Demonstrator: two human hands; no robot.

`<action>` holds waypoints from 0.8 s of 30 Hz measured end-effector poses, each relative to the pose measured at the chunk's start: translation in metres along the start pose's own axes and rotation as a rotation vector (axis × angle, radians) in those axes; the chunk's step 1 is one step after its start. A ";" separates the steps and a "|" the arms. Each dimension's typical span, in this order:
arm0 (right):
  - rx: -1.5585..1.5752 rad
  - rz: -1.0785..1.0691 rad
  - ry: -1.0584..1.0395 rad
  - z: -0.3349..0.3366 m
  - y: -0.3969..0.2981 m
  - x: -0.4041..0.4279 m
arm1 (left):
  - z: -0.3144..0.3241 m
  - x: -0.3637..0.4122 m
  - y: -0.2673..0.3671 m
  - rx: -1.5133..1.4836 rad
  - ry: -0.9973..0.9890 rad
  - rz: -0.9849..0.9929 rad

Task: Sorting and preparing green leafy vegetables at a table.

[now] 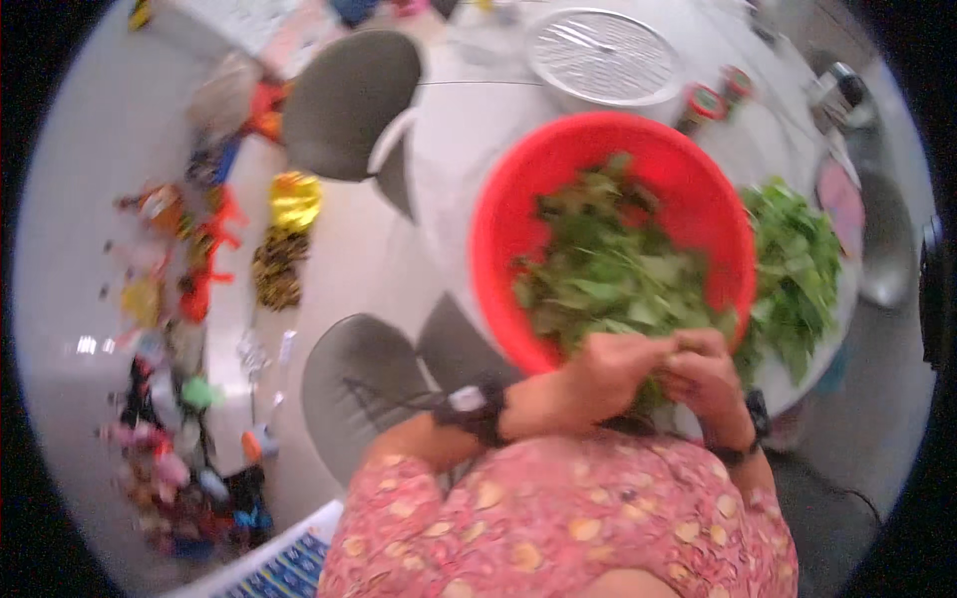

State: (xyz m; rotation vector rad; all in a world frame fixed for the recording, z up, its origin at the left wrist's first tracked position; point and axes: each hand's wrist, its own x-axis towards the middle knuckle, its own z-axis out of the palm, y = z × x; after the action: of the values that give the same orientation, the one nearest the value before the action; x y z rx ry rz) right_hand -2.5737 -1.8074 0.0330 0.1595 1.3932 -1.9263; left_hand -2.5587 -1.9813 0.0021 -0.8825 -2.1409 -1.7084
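A round red plastic basin (516, 172) on the white table holds a heap of leafy greens (613, 269). My left hand (617, 374) and my right hand (703, 370) meet at the basin's near rim, fingertips together on what looks like a bit of the greens, with some leaves hanging below them. Blur hides exactly how each hand pinches it. Another pile of brighter green leaves (796, 276) lies on the table against the basin's right side. Both wrists wear dark bands.
Behind the basin stand a round tray with a mesh-like cover (602, 56) and two red-lidded jars (705, 103). Grey chairs (355, 105) flank the table at left. Toys and other small items (172, 463) lie along the floor at far left. A pink round item (839, 196) sits at the table's right edge.
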 end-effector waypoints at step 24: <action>0.115 -0.148 -0.083 -0.031 0.015 -0.037 | -0.019 0.086 -0.092 0.600 -0.203 -0.298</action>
State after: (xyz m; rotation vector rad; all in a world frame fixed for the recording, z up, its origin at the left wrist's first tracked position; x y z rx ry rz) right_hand -2.5477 -1.7649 0.0274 0.0311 1.2711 -2.1110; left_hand -2.6846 -1.9848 -0.0177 -0.6008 -2.8054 -0.9881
